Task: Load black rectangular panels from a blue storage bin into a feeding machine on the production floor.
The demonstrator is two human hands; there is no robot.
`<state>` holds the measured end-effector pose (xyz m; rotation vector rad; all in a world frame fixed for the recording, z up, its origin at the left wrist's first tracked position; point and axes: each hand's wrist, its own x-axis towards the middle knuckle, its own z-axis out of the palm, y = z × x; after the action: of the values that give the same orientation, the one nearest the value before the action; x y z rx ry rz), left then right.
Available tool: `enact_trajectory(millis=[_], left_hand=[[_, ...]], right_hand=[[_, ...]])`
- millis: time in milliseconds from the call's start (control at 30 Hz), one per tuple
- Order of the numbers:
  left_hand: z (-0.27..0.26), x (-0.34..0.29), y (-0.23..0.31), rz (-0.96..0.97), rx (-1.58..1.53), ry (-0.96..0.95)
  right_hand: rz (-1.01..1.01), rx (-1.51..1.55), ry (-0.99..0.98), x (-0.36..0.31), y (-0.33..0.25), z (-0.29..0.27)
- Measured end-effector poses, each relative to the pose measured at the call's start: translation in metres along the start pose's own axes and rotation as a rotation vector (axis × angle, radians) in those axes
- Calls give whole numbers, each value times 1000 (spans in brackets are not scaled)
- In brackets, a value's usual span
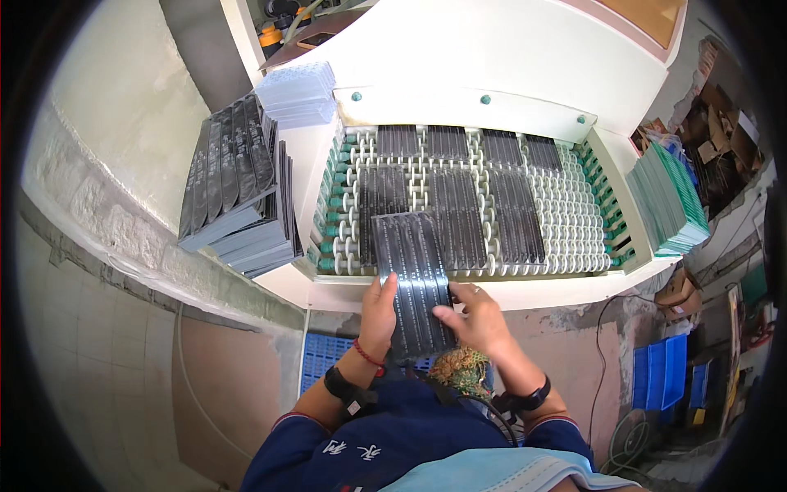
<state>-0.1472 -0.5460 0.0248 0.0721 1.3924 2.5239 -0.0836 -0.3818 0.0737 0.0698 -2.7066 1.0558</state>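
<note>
Between my two hands is a black circuit board panel (416,320), long and narrow, with rows of small pale marks. My left hand (377,316) grips its left edge, thumb on the face. On the right edge my right hand (478,321) is closed, its thumb also resting on the face. Whether this is one panel or several together, I cannot tell. The panel's far end overlaps the front of a roller conveyor (574,221) with white wheels. Similar black panels (457,217) lie on it in two rows.
Left of the conveyor stand stacked black panels (229,164) and a pale blue-white stack (299,90). A stack of green-edged sheets (668,201) is on the right side. The white machine hood (508,49) rises behind. Blue bins (660,373) and a cardboard box (679,295) sit on the floor at right.
</note>
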Motion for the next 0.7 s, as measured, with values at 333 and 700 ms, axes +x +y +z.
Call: enact_trajectory(millis=[333, 700], left_hand=[[-4, -4, 7, -70, -14, -21], [-31, -34, 29, -72, -50, 54]], right_hand=[[255, 551, 249, 42, 48, -35], [305, -547, 524, 79, 242, -169]])
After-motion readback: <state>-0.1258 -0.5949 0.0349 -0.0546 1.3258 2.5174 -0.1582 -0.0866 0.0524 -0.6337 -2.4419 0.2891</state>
